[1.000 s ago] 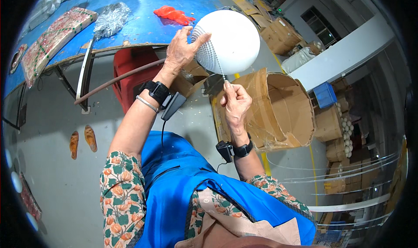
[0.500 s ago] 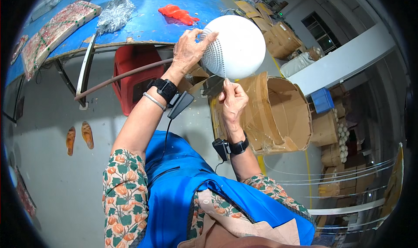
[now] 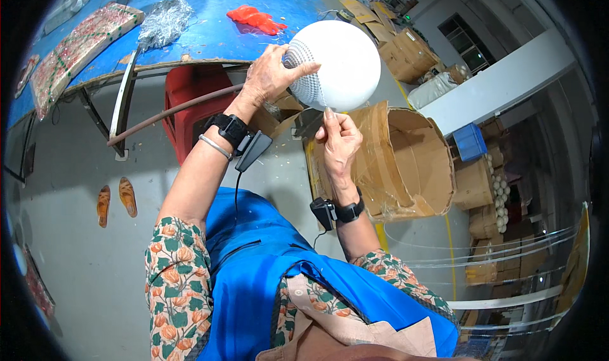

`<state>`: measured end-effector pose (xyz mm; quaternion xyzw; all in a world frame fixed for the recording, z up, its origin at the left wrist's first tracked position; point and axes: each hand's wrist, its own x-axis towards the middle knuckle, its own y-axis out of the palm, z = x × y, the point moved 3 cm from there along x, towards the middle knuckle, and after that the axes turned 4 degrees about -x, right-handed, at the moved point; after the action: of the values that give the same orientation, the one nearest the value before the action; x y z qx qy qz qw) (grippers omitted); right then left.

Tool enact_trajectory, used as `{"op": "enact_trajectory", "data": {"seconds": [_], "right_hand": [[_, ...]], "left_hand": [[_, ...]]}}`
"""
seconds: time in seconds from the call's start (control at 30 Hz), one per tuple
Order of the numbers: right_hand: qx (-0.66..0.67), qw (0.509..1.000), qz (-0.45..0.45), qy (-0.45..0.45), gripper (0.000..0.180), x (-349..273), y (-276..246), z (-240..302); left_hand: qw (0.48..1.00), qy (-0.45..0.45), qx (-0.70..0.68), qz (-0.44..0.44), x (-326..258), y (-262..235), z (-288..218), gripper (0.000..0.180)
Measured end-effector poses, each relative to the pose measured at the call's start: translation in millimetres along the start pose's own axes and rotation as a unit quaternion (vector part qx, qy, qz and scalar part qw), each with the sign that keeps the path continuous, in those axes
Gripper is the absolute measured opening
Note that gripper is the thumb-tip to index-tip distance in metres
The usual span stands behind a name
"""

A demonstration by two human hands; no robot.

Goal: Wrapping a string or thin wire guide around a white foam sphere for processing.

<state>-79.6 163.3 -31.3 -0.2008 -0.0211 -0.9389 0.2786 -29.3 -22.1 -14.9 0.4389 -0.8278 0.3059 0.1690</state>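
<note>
A large white ball hangs in front of me, its left side wrapped in rows of silver-grey bead trim. My left hand grips the ball from the left, thumb lying across the beaded rows and fingertips at the upper left edge. Below the ball, my right hand pinches a thin bead strand between thumb and forefinger. That strand runs up, taut, to the edge of the wrapped rows. The ball's underside and far side are hidden.
A blue-topped table carries a red crumpled piece, a silver tinsel bundle and a plastic-wrapped pack. Under it is a red stool. An open cardboard box stands right of my right hand; sandals lie on the floor.
The ball and my left hand have shifted slightly left. My left thumb now stretches further across the beaded rows. My right hand stays nearly in place, still pinching the strand.
</note>
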Motion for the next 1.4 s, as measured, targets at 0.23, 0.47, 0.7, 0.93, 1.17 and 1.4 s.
{"op": "enact_trajectory", "data": {"seconds": [0.23, 0.47, 0.7, 0.93, 1.17, 1.4], "right_hand": [[-0.003, 0.997, 0.067, -0.028, 0.019, 0, -4, -1], [0.008, 0.999, 0.044, -0.009, 0.022, 1, 1, -10], [-0.014, 1.000, 0.006, -0.022, 0.025, 7, 3, -18], [-0.026, 0.999, -0.009, -0.040, 0.025, 9, 8, -13], [-0.018, 1.000, -0.019, -0.014, 0.024, 7, 8, -6], [-0.007, 1.000, -0.002, -0.021, 0.025, 2, 6, 2]], "left_hand": [[1.000, 0.007, -0.029, -0.006, 3, 0, 3, 0.083], [0.999, -0.004, -0.047, 0.007, 3, 4, 3, 0.083], [0.994, -0.003, -0.075, -0.078, 0, 6, -3, 0.076], [0.998, 0.002, -0.043, -0.037, 2, 7, 0, 0.070], [0.998, 0.036, -0.040, 0.013, -1, 10, 7, 0.079], [0.999, 0.033, -0.005, 0.009, 1, 1, 4, 0.084]]}}
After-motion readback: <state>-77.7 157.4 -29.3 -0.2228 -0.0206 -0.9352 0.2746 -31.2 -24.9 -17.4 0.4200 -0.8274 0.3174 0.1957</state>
